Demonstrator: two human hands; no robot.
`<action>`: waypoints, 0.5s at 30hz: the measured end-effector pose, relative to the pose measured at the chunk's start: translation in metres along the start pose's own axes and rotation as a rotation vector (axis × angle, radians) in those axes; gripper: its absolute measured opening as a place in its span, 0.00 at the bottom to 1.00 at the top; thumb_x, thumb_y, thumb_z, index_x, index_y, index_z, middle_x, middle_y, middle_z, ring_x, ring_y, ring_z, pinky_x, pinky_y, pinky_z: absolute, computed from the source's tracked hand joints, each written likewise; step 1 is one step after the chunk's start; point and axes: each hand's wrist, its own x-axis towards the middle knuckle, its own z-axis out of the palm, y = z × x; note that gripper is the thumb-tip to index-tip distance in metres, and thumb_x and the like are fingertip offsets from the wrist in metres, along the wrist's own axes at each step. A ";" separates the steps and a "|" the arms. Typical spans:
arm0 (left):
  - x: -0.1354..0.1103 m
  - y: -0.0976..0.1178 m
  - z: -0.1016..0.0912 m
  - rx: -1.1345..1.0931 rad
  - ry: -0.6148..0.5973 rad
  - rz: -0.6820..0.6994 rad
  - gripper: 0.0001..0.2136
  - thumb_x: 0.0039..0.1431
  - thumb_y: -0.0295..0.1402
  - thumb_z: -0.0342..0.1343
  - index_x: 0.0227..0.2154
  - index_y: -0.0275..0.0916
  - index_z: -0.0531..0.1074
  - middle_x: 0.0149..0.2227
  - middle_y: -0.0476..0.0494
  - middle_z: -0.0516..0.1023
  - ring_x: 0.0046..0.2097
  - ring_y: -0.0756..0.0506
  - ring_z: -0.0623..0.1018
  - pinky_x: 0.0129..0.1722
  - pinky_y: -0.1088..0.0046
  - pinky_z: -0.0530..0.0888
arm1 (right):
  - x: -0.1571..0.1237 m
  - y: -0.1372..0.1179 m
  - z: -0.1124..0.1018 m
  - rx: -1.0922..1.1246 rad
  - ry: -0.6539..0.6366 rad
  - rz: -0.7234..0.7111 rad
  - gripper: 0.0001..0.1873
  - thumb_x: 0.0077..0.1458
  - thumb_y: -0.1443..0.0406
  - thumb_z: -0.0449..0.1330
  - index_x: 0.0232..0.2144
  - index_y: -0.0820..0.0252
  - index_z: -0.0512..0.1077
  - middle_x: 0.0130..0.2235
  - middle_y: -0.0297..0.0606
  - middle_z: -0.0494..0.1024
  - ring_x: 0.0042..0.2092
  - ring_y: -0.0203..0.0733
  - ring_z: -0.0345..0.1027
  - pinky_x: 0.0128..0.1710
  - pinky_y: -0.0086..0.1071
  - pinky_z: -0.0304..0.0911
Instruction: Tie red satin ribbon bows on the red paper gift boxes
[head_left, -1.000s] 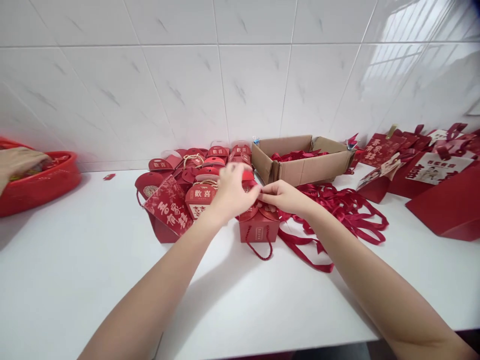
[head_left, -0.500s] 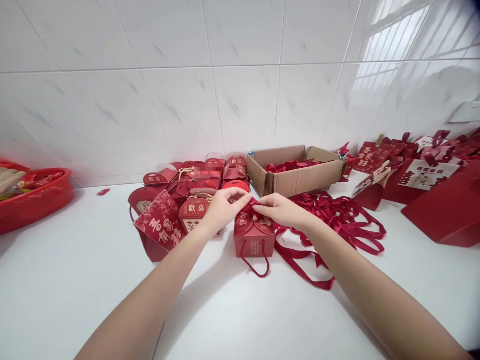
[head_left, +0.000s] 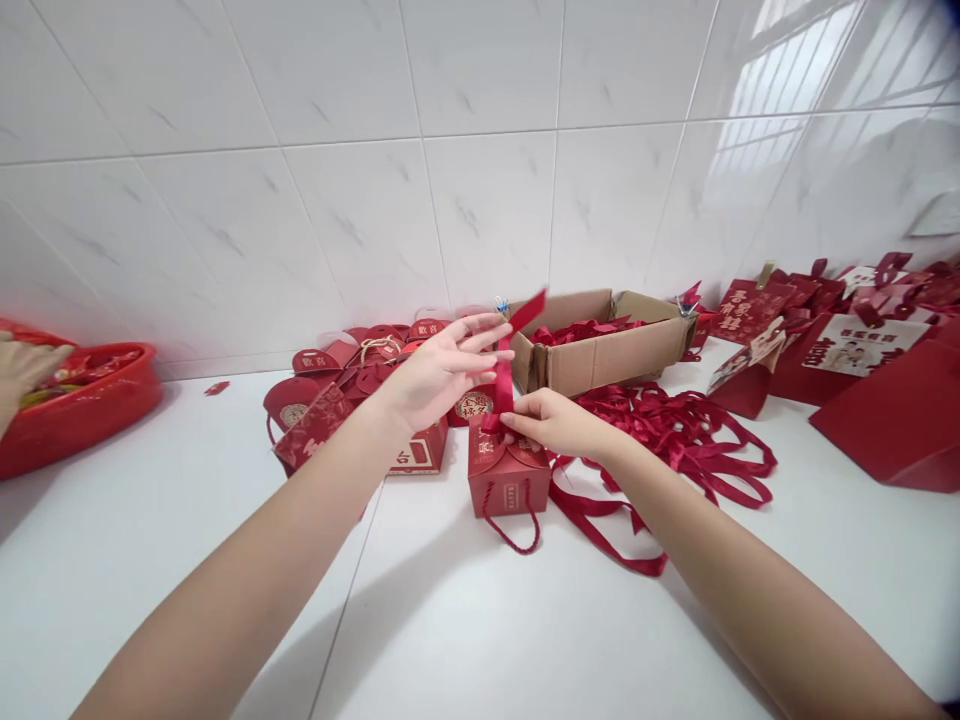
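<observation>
Bright, soft light throughout, with barred window glare on the wall tiles [head_left: 787, 80] at two o'clock. A soft-edged shadow crosses the tabletop [head_left: 495, 630] toward seven o'clock.

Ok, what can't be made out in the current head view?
Head view:
Ribbon: partly covered by left hand; grip unclear.
Ribbon where pinched: covered by right hand.
Gift boxes: partly hidden by left forearm.
Red basin and another person's hand: cut off by left edge.
Cardboard box, floor: hidden by near wall.
</observation>
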 end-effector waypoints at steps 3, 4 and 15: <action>-0.003 -0.024 0.005 0.086 0.109 0.061 0.22 0.50 0.31 0.60 0.49 0.45 0.67 0.54 0.42 0.69 0.51 0.45 0.71 0.48 0.68 0.68 | 0.001 0.003 0.000 -0.036 0.015 -0.056 0.18 0.56 0.56 0.52 0.20 0.62 0.61 0.20 0.30 0.63 0.21 0.29 0.53 0.21 0.26 0.50; -0.005 -0.033 0.006 0.145 0.151 0.031 0.19 0.52 0.36 0.60 0.47 0.43 0.68 0.50 0.41 0.72 0.50 0.45 0.72 0.48 0.67 0.68 | 0.002 0.004 0.000 -0.045 0.018 -0.079 0.18 0.56 0.55 0.52 0.20 0.62 0.61 0.20 0.29 0.62 0.21 0.29 0.52 0.21 0.26 0.50; -0.020 -0.090 -0.001 0.361 0.215 0.088 0.14 0.50 0.42 0.60 0.32 0.35 0.72 0.34 0.45 0.76 0.35 0.49 0.75 0.38 0.73 0.71 | 0.002 0.007 0.004 0.035 0.062 -0.094 0.11 0.54 0.60 0.54 0.26 0.64 0.67 0.26 0.34 0.72 0.23 0.29 0.57 0.20 0.25 0.51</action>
